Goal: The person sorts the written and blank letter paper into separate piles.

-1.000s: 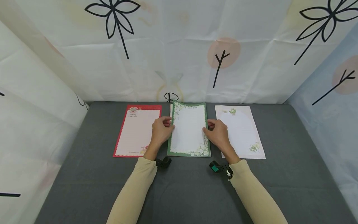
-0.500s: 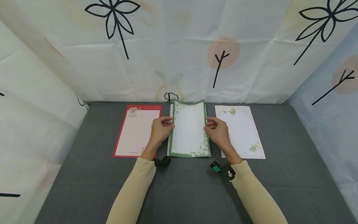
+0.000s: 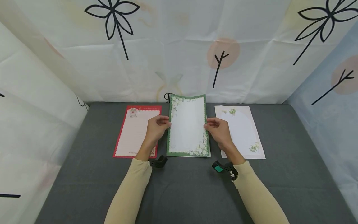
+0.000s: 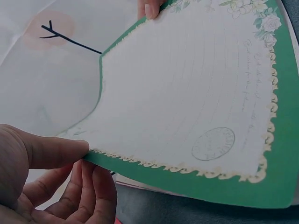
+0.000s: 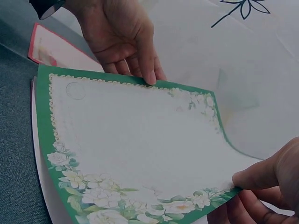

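Observation:
A sheet of writing paper (image 3: 188, 127) with a green border and white flowers stands between both hands, its far end raised and curved. My left hand (image 3: 157, 128) pinches its left edge, thumb on top and fingers beneath. On the opposite edge my right hand (image 3: 219, 131) pinches it the same way. In the left wrist view the sheet's lined face (image 4: 187, 93) shows an oval stamp print near a corner. Under the green sheet, the edge of more paper (image 5: 41, 186) peeks out in the right wrist view.
To the left lies a red-bordered sheet (image 3: 134, 133), partly behind my left hand. A white sheet with green sprigs (image 3: 243, 133) lies to the right, partly behind my right forearm. All rest on a dark grey tabletop (image 3: 184, 193), with a patterned white cloth (image 3: 184, 28) hanging behind.
The green-bordered sheet's far end has risen higher and the sheet has shifted slightly left. My left hand has moved a little left with it; the right hand keeps its pinch.

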The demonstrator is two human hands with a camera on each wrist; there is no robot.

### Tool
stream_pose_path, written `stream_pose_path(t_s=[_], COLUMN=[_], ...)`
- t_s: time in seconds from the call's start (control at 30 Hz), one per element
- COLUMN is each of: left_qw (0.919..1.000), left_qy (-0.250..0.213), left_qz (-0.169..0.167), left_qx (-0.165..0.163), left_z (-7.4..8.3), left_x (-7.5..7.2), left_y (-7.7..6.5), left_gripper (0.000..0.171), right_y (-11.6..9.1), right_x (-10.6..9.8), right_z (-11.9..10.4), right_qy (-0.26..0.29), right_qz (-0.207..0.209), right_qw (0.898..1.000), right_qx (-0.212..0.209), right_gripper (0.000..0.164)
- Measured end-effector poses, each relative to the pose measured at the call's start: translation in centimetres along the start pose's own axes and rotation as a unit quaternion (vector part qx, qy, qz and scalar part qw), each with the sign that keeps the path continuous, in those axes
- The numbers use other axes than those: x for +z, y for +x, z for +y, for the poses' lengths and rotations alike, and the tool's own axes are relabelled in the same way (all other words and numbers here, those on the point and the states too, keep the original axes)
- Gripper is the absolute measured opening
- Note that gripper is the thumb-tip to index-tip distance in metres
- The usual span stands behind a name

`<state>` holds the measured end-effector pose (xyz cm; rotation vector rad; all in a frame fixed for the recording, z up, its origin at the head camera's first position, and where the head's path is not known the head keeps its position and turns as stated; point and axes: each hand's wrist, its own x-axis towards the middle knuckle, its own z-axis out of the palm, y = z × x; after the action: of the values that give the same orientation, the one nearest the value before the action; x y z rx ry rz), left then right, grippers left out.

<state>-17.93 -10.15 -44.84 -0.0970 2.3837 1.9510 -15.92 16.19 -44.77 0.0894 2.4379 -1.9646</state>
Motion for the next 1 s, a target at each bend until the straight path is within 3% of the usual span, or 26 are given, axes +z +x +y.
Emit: stream_pose_path(t_s=[0.47,0.8,1.0], left_qw=[0.9980,0.9977,0.9984], left_qy=[-0.063,-0.046,-0.025], left_qz=[-0.003,-0.039,-0.042], left_qx=[-0.007,-0.029,-0.027], left_z=[0.7,0.6,0.8], left_x=[-1.4,-2.3,-3.2], left_y=[-0.2,-0.4,-0.5], left_gripper=[0.023,0.033,0.036], right_y=[0.0,-0.1,0.1], right_x=[0.0,0.0,0.5], right_z=[-0.6,-1.0,-1.2], right_qy=[0.028,0.046,0.065], right_qz=[-0.003,-0.015,-0.024], right_qw=[0.999,0.999,0.997], right_qx=[0.018,0.020,0.021], right_gripper=[0.026,0.029,0.031])
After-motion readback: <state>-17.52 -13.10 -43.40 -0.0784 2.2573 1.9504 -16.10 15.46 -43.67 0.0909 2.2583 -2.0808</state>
